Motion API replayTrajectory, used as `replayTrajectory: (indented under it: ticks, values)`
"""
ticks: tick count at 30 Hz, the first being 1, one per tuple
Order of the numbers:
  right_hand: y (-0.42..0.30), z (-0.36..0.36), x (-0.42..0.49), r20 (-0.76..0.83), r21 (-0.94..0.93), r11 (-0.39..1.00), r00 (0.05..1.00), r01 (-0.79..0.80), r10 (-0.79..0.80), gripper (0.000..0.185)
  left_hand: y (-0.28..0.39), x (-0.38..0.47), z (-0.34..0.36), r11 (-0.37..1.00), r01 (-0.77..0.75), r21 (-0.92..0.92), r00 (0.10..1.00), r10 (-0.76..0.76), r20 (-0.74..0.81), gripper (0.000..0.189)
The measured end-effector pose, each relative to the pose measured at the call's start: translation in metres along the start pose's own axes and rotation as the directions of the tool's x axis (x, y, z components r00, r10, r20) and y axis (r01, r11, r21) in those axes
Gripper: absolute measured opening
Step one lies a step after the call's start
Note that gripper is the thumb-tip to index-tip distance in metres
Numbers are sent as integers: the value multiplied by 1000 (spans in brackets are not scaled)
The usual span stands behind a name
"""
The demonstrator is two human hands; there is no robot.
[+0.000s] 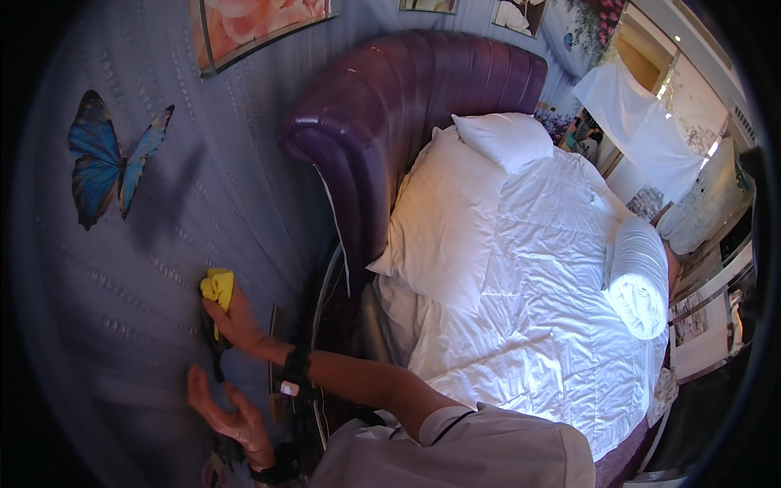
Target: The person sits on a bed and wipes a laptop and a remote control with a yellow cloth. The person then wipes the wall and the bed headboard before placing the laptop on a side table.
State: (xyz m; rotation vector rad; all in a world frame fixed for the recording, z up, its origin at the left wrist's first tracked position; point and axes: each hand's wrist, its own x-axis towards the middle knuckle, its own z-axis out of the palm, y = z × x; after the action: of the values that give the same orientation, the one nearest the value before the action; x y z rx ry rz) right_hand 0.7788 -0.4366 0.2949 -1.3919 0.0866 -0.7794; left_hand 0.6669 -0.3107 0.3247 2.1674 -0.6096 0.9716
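Note:
A bunched yellow cloth (218, 287) is in my right hand (229, 320), up against or very near the blue-grey wall (165, 280) with its printed drapery pattern. Below it, my left hand (229, 418) has its fingers spread and holds nothing; whether it touches the wall is unclear. A dark shape (218, 360) shows on the wall between the hands, perhaps a shadow. Above and left of the cloth, a blue butterfly (122, 161) decorates the wall.
A purple tufted headboard (415, 85) curves behind the bed, close to my right arm. White pillows (448, 219) and a rolled white quilt (637, 280) lie on the white bedding (531, 317). Framed pictures (262, 27) hang above. White sheer fabric (640, 122) drapes at the far right.

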Motion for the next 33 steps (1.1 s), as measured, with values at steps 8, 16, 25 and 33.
replayTrajectory:
  ticks: [8,16,25,33]
  values:
    - [-38,5,30,57,-27,974,973,225,-223,37,4,21,27,998,44,36,999,-46,30,38]
    - [55,-43,56,-94,-103,979,982,-174,165,42,7,49,79,1000,-11,-3,994,11,109,37]
    - [42,-47,115,-25,-134,991,999,26,-30,50,-4,67,148,995,-48,-84,999,49,1,37]
    - [19,-55,169,64,-75,979,981,188,-183,52,11,103,177,995,48,-91,999,-46,25,44]
